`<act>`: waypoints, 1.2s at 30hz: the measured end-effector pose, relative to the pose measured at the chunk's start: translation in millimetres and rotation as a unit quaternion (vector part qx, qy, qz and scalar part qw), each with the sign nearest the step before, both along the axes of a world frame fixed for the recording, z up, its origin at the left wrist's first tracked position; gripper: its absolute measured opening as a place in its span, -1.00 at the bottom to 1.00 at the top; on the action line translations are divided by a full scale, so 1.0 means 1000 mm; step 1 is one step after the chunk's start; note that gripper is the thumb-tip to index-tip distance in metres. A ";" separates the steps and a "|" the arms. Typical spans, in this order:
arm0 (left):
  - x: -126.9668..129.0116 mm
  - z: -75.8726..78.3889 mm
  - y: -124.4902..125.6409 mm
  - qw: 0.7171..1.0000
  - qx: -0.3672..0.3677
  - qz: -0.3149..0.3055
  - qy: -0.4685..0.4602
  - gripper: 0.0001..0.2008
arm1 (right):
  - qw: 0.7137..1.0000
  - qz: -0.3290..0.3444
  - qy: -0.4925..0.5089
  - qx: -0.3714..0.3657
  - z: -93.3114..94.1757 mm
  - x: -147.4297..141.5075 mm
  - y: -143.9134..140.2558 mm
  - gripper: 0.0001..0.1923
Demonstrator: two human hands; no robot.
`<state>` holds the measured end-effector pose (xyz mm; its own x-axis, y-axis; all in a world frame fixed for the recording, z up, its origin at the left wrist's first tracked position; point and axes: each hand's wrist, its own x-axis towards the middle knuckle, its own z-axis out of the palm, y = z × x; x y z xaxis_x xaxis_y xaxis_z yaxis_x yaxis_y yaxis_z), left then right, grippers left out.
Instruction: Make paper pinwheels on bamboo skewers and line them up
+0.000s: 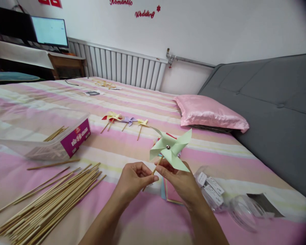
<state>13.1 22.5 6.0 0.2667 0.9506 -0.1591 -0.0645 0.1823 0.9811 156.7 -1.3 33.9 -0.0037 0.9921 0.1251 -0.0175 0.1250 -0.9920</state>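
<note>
A pale green paper pinwheel (171, 148) with a silver pin at its hub sits on a thin wooden stick (156, 167), held up over the bed. My left hand (134, 180) pinches the lower part of the stick between thumb and fingers. My right hand (180, 182) grips the stick just under the paper blades, partly behind them. Under my right hand lies a small stack of coloured paper squares (169, 195). Three finished pinwheels, red-yellow (112, 117), purple (129, 120) and yellow (142, 122), lie farther back on the striped bedspread (132, 102).
A heap of several wooden sticks (51, 200) lies at the left front. A clear plastic box (48, 136) with a purple label holds more sticks. Clear plastic packaging (219, 194) lies to the right. A pink pillow (209, 112) rests against the grey headboard (275, 112). A radiator (122, 66) lines the far wall.
</note>
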 end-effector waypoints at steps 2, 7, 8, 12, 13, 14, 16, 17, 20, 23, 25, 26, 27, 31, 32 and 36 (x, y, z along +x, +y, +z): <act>0.001 -0.001 0.000 1.000 0.001 0.001 0.001 -0.68 | 1.000 -0.003 0.006 0.005 -0.004 0.000 0.001 -0.87; 0.003 0.000 -0.002 1.000 0.003 0.003 0.009 -0.69 | 1.000 -0.015 0.018 -0.002 -0.009 0.001 0.004 -0.89; 0.003 0.001 -0.002 1.000 0.002 -0.001 0.011 -0.70 | 1.000 -0.022 0.021 -0.003 -0.008 0.002 0.004 -0.89; 0.002 0.002 -0.001 1.000 -0.001 -0.027 0.007 -0.74 | 0.999 -0.047 0.024 -0.007 -0.007 0.007 0.007 -0.87; 0.002 0.002 -0.001 0.999 0.001 -0.035 0.006 -0.74 | 0.998 -0.053 0.025 -0.009 -0.007 0.008 0.008 -0.86; 0.002 0.001 -0.001 0.999 0.003 -0.042 0.006 -0.75 | 0.998 -0.060 0.027 -0.011 -0.007 0.010 0.009 -0.85; 0.001 0.000 -0.001 0.998 0.007 -0.060 0.007 -0.77 | 0.996 -0.080 0.041 -0.012 -0.008 0.012 0.010 -0.81; 0.001 -0.002 -0.001 0.998 0.010 -0.069 0.008 -0.78 | 0.995 -0.090 0.049 -0.013 -0.009 0.013 0.011 -0.79; 0.001 -0.006 0.000 0.996 0.018 -0.091 0.018 -0.82 | 0.993 -0.104 0.056 -0.019 -0.011 0.013 0.012 -0.77; 0.001 -0.008 0.000 0.994 0.025 -0.103 0.039 -0.85 | 0.995 -0.088 0.037 -0.019 -0.011 0.013 0.012 -0.77; 0.001 -0.008 0.000 0.993 0.027 -0.107 0.048 -0.86 | 0.996 -0.079 0.030 -0.017 -0.012 0.013 0.012 -0.78; 0.001 -0.007 0.000 0.993 0.026 -0.107 0.050 -0.87 | 0.996 -0.076 0.030 -0.018 -0.013 0.013 0.012 -0.78; 0.001 -0.007 0.000 0.993 0.024 -0.107 0.051 -0.87 | 0.996 -0.075 0.032 -0.019 -0.013 0.013 0.012 -0.79; 0.001 -0.005 0.000 0.993 0.019 -0.102 0.052 -0.88 | 0.994 -0.084 0.073 -0.012 -0.013 0.012 0.012 -0.75; 0.001 -0.004 -0.001 0.993 0.020 -0.102 0.052 -0.89 | 0.992 -0.092 0.088 -0.008 -0.013 0.011 0.012 -0.74; 0.000 -0.005 0.000 0.993 0.024 -0.105 0.058 -0.89 | 0.983 -0.143 0.113 -0.002 -0.009 0.011 0.012 -0.74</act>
